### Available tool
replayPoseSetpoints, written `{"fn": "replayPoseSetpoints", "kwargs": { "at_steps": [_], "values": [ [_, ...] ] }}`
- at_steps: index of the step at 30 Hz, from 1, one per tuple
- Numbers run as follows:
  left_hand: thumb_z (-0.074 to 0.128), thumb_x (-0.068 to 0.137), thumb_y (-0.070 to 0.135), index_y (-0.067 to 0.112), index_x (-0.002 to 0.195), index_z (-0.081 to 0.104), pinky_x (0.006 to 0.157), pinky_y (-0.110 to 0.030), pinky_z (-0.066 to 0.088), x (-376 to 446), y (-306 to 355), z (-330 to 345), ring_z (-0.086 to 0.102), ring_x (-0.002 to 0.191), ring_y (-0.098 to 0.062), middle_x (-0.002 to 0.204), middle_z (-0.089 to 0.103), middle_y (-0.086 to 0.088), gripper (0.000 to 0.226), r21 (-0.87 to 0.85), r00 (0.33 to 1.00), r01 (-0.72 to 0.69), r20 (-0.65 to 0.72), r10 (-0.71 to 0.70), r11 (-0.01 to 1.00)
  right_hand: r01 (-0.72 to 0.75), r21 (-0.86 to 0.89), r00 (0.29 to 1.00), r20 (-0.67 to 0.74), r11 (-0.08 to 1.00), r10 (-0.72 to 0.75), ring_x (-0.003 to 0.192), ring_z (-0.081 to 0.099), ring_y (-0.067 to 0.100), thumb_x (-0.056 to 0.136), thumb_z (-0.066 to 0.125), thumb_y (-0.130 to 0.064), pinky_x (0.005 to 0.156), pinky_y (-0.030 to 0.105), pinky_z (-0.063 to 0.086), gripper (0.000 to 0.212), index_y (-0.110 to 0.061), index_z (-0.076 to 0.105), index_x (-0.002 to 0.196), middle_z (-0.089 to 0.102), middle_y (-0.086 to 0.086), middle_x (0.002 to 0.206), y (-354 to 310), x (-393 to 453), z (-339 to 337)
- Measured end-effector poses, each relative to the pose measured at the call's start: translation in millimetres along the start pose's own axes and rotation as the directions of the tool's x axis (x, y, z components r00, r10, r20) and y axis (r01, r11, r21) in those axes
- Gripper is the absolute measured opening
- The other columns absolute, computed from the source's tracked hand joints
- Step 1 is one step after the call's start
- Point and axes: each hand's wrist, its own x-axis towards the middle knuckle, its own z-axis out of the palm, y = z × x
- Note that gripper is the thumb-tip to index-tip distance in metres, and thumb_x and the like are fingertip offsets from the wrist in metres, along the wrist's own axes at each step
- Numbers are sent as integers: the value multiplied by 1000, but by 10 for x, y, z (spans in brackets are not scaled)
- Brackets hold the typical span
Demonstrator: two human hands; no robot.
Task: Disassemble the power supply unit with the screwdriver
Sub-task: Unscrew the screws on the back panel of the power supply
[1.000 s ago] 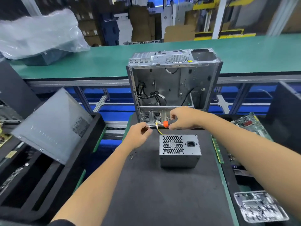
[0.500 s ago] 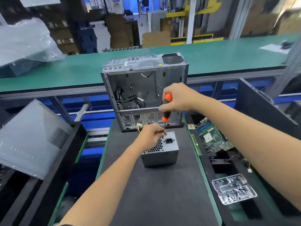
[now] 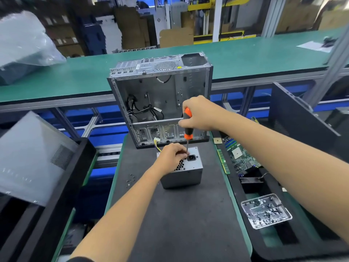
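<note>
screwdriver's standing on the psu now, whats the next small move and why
Probably press down and start turning the handle. The right hand grips the screwdriver nearly upright, its tip down on the top face of the power supply unit beside the socket, where the left hand pinches the shaft. Whether the tip sits in a screw cannot be seen.

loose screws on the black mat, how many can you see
About 5 loose screws, clustered on the black mat left of the power supply unit, beside the left forearm. They are tiny; some may be hidden.
</note>
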Motion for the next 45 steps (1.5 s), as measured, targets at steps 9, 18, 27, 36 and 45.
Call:
{"fn": "replayPoseSetpoints", "kwargs": {
  "at_steps": [9, 18, 27, 36, 45],
  "values": [
    [63, 87, 4, 12, 83, 73, 73, -4, 40, 28, -45, -8, 58, 81, -8, 88, 64, 4, 13, -13, 1000, 14, 18, -14, 1000, -7, -15, 999, 45, 1000, 7, 84, 55, 26, 84, 67, -36, 61, 32, 42, 26, -16, 52, 78, 49, -2, 75, -49, 35, -7],
    [65, 86, 5, 13, 83, 74, 73, -5, 42, 35, -74, -3, 59, 80, -5, 84, 63, 7, 13, -33, 1000, 5, 30, -4, 999, 1, -44, 999, 42, 999, 0, 65, 47, 19, 83, 67, -35, 49, 28, 32, 32, -18, 45, 67, 47, -2, 68, -80, 62, -13],
    [67, 83, 3, 11, 81, 73, 76, -1, 37, 60, -120, -4, 56, 86, -4, 88, 60, 8, 11, 14, 996, -23, 88, 22, 1000, -3, -94, 995, 96, 996, 12, 51, 32, 22, 86, 59, -56, 47, 29, 27, 55, -13, 36, 60, 36, 2, 54, -133, 64, -2],
    [70, 79, 2, 31, 67, 62, 72, -8, 42, 13, -155, 43, 60, 81, -8, 87, 61, 4, 33, -68, 1000, -6, -13, 5, 998, -2, -125, 924, 378, 992, 50, 48, 66, 14, 90, 58, -37, 51, 26, 47, 37, -6, 48, 71, 65, 1, 46, -242, 173, -145],
    [71, 79, 3, 12, 77, 73, 75, -15, 45, 13, -145, 53, 60, 82, -12, 88, 62, 0, 10, -63, 1000, -3, -21, 1, 998, 86, -131, 852, 523, 988, -5, 63, 69, 20, 85, 67, -32, 57, 27, 46, 20, -15, 58, 88, 63, -2, 78, -366, 205, -224]
  ]
}}
